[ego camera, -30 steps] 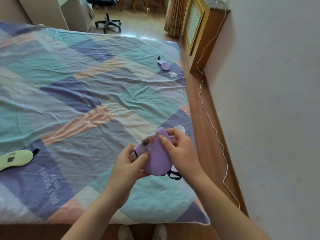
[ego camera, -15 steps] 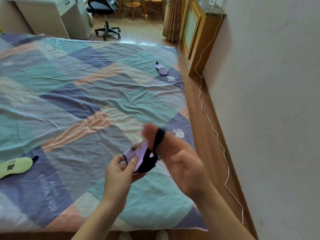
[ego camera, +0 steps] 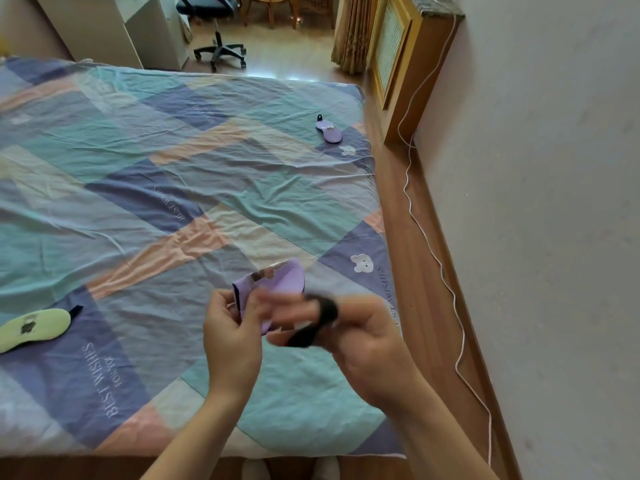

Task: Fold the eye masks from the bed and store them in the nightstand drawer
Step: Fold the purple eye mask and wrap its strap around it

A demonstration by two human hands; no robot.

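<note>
Three eye masks remain unstored. Near left on the bed (ego camera: 145,188), a green eye mask (ego camera: 33,328) lies flat, unfolded. At centre, the left hand (ego camera: 231,336) pinches a folded purple eye mask (ego camera: 277,284); the right hand (ego camera: 363,336), fingers blurred, hooks its black strap (ego camera: 317,322). Far right lies another purple mask (ego camera: 329,130). No nightstand drawer is visible.

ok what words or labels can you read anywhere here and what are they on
"BEST WISHES FOR YOU": bedspread, purple patch near the left hand.
"BEST WISHES": bedspread edge beside the right hand, partly hidden.
Same print on two farther purple patches: too blurred to read.
Eye masks: no readable text.
</note>
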